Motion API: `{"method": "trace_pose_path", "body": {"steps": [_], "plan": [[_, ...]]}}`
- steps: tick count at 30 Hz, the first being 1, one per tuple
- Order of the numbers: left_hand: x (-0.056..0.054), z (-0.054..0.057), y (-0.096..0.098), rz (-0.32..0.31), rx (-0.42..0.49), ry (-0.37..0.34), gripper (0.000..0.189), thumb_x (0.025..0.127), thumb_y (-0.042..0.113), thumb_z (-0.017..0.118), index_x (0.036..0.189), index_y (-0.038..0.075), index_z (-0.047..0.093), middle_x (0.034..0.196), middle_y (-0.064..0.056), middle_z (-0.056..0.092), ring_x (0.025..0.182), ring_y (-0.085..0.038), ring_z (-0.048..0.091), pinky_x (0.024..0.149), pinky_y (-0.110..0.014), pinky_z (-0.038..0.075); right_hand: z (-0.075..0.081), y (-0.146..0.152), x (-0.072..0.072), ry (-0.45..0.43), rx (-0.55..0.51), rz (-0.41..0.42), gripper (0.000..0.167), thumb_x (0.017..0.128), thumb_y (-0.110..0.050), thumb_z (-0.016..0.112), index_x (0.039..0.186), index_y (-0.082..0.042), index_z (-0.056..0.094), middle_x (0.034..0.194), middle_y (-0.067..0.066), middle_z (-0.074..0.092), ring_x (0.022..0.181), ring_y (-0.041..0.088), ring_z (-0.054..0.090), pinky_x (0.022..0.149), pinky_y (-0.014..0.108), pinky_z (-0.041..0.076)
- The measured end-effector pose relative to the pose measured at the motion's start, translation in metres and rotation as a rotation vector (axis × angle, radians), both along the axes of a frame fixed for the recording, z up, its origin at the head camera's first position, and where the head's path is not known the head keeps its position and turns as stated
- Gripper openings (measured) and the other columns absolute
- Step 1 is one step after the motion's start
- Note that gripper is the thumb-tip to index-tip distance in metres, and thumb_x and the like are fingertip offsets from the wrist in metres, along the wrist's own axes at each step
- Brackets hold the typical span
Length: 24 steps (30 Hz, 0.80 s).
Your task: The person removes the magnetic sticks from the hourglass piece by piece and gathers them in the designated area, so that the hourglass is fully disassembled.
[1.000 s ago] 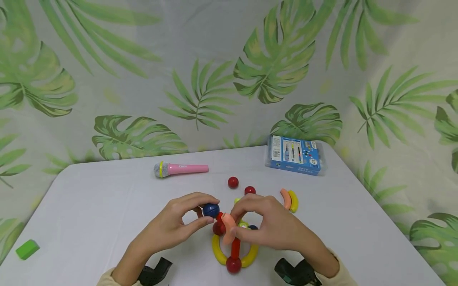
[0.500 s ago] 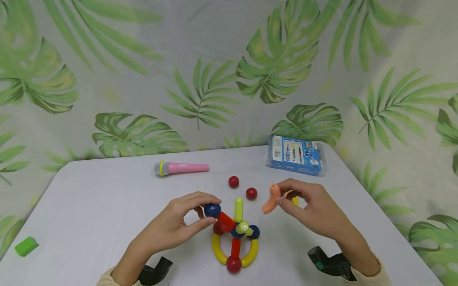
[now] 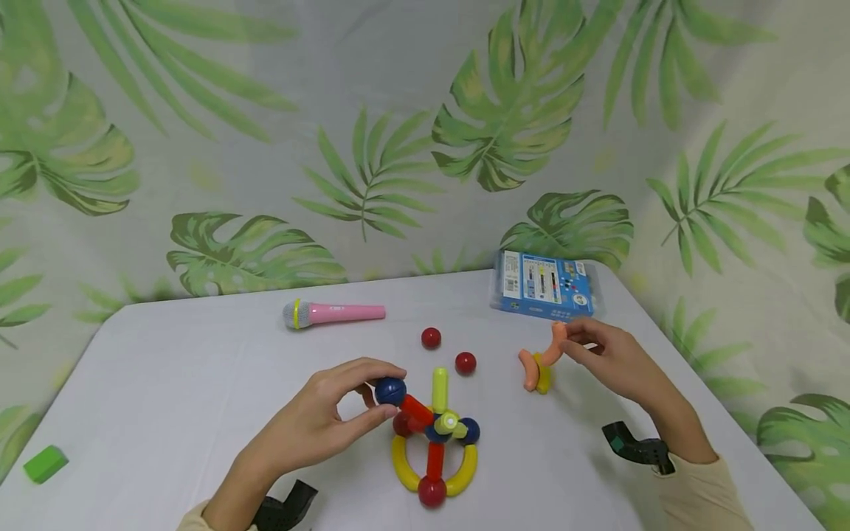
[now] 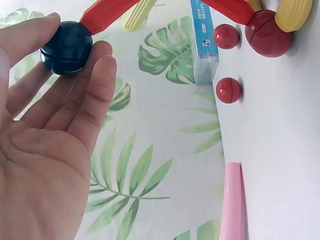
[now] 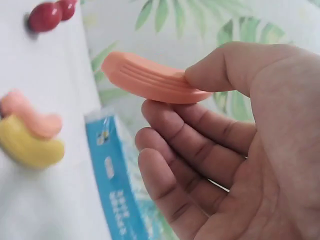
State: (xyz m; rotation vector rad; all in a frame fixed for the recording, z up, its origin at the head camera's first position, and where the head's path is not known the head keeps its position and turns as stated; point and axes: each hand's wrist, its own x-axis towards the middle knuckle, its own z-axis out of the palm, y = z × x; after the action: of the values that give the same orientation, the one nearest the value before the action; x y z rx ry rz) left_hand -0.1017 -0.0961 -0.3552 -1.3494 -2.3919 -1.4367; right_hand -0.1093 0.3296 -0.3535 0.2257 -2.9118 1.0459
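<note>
My left hand point(image 3: 332, 417) pinches a dark blue ball point(image 4: 66, 47) between thumb and fingers. A red rod point(image 3: 417, 409) runs from that ball to the built figure of rods and balls. The figure has yellow curved rods point(image 3: 402, 464), a red ball point(image 3: 432, 492) at its front, another blue ball point(image 3: 470, 430) at the right and a light green rod point(image 3: 440, 389) standing up. Farther right, my right hand point(image 3: 614, 358) holds an orange curved rod point(image 5: 155, 80) between thumb and fingertips, raised over the table. Below it lie another orange curved rod point(image 3: 528, 369) and a yellow curved rod point(image 3: 544, 376).
Two loose red balls point(image 3: 431, 338) lie behind the figure. A pink toy microphone point(image 3: 345, 313) rests at the back, and a blue box point(image 3: 546, 286) stands at the back right. A green block point(image 3: 46, 464) sits near the left edge of the white table point(image 3: 199, 369).
My right hand has carried the orange curved rod away from the figure, to the right and back, over the loose curved rods. My left hand keeps its hold on the blue ball.
</note>
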Motion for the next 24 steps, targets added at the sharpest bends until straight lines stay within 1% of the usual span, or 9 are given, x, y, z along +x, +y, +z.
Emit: {"method": "trace_pose_path", "body": {"steps": [2, 4, 7, 9, 13, 18, 21, 24], "plan": [[0.001, 0.0, 0.0, 0.003, -0.006, -0.007, 0.036, 0.098, 0.019, 0.072, 0.133, 0.019, 0.063, 0.125, 0.001, 0.07, 0.097, -0.007, 0.066, 0.082, -0.026, 0.059, -0.009, 0.008, -0.004, -0.062, 0.039, -0.028, 0.033, 0.104, -0.031, 0.062, 0.124, -0.006, 0.067, 0.114, 0.008, 0.073, 0.101, 0.023, 0.066, 0.075, 0.031, 0.054], [0.001, 0.0, 0.001, 0.006, -0.009, -0.015, 0.037, 0.098, 0.02, 0.072, 0.134, 0.018, 0.063, 0.125, 0.001, 0.07, 0.096, -0.007, 0.066, 0.082, -0.025, 0.06, -0.016, 0.014, -0.007, -0.117, 0.069, -0.032, 0.035, 0.104, -0.033, 0.062, 0.124, -0.004, 0.066, 0.108, 0.008, 0.073, 0.097, 0.023, 0.066, 0.073, 0.033, 0.052], [0.001, 0.0, 0.001, 0.011, -0.011, -0.018, 0.037, 0.098, 0.019, 0.072, 0.134, 0.018, 0.063, 0.125, 0.001, 0.07, 0.095, -0.007, 0.066, 0.081, -0.025, 0.06, -0.024, 0.022, -0.011, -0.172, 0.115, -0.008, 0.036, 0.102, -0.032, 0.063, 0.121, -0.002, 0.066, 0.101, 0.005, 0.072, 0.091, 0.019, 0.062, 0.07, 0.033, 0.05], [0.001, 0.0, 0.0, 0.015, -0.011, -0.016, 0.037, 0.098, 0.019, 0.072, 0.134, 0.019, 0.063, 0.125, 0.001, 0.07, 0.094, -0.007, 0.066, 0.081, -0.025, 0.06, -0.029, 0.025, -0.014, -0.207, 0.122, 0.01, 0.037, 0.101, -0.031, 0.063, 0.12, 0.0, 0.067, 0.099, 0.005, 0.072, 0.087, 0.018, 0.06, 0.069, 0.033, 0.05], [0.0, 0.001, 0.0, 0.018, -0.01, -0.011, 0.038, 0.098, 0.018, 0.072, 0.134, 0.019, 0.063, 0.125, 0.001, 0.07, 0.093, -0.006, 0.066, 0.08, -0.025, 0.059, -0.038, 0.029, -0.017, -0.249, 0.116, 0.026, 0.037, 0.101, -0.029, 0.062, 0.12, 0.002, 0.068, 0.096, 0.004, 0.072, 0.08, 0.017, 0.06, 0.067, 0.031, 0.051], [0.0, 0.0, 0.0, 0.02, -0.013, -0.016, 0.037, 0.098, 0.019, 0.072, 0.134, 0.019, 0.063, 0.124, 0.002, 0.07, 0.093, -0.007, 0.066, 0.08, -0.025, 0.059, -0.044, 0.029, -0.019, -0.274, 0.106, 0.029, 0.039, 0.103, -0.028, 0.06, 0.123, 0.005, 0.067, 0.095, 0.005, 0.072, 0.077, 0.018, 0.06, 0.066, 0.032, 0.051], [0.0, -0.001, 0.0, 0.031, -0.025, -0.034, 0.038, 0.098, 0.02, 0.073, 0.134, 0.02, 0.063, 0.125, 0.003, 0.069, 0.094, -0.006, 0.066, 0.08, -0.025, 0.059, -0.047, 0.028, -0.021, -0.299, 0.106, 0.018, 0.039, 0.103, -0.027, 0.059, 0.122, 0.007, 0.066, 0.095, 0.006, 0.071, 0.078, 0.019, 0.059, 0.067, 0.033, 0.051], [0.0, -0.002, 0.001, 0.043, -0.038, -0.054, 0.038, 0.098, 0.022, 0.073, 0.135, 0.021, 0.063, 0.127, 0.003, 0.069, 0.094, -0.006, 0.065, 0.081, -0.025, 0.059, -0.05, 0.026, -0.022, -0.33, 0.104, -0.006, 0.038, 0.103, -0.026, 0.059, 0.12, 0.006, 0.067, 0.09, 0.006, 0.068, 0.078, 0.019, 0.058, 0.067, 0.032, 0.05]]}}
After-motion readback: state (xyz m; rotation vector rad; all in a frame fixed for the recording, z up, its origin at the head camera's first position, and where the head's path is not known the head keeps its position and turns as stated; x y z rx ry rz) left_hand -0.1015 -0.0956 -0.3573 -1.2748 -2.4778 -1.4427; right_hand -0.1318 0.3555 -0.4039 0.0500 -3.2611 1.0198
